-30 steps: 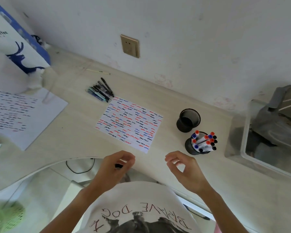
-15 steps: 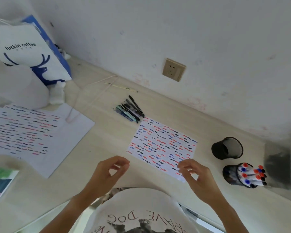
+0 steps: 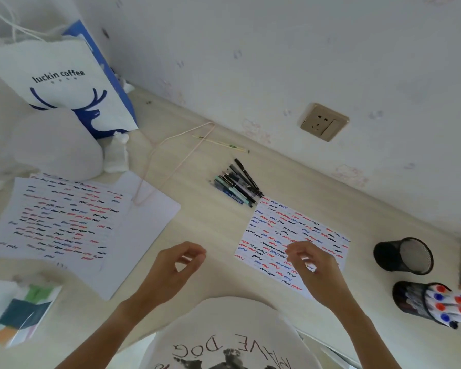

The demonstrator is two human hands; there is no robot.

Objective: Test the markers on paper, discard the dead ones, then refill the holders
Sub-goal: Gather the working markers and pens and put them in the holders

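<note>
The markers (image 3: 447, 306) stand in the holder (image 3: 410, 298) at the surface's (image 3: 205, 225) right edge, caps tilted rightward. Both the left hand (image 3: 175, 267) and right hand (image 3: 313, 265) hover loosely curled, grasping nothing; the right now reaches over the scribbled paper (image 3: 290, 235). The black cap seen in the left hand a second ago is gone.

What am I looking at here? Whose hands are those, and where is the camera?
The camera sits on a person's head and looks down, so you see their own two hands over a desk. The left hand and the right hand both have curled fingers, but neither holds anything I can see. The right hand hovers over a sheet of paper covered in red, blue and black squiggles. Behind it lies a pile of pens. On the right stand an empty black cup and a second cup full of markers. More scribbled paper lies on the left.
</note>
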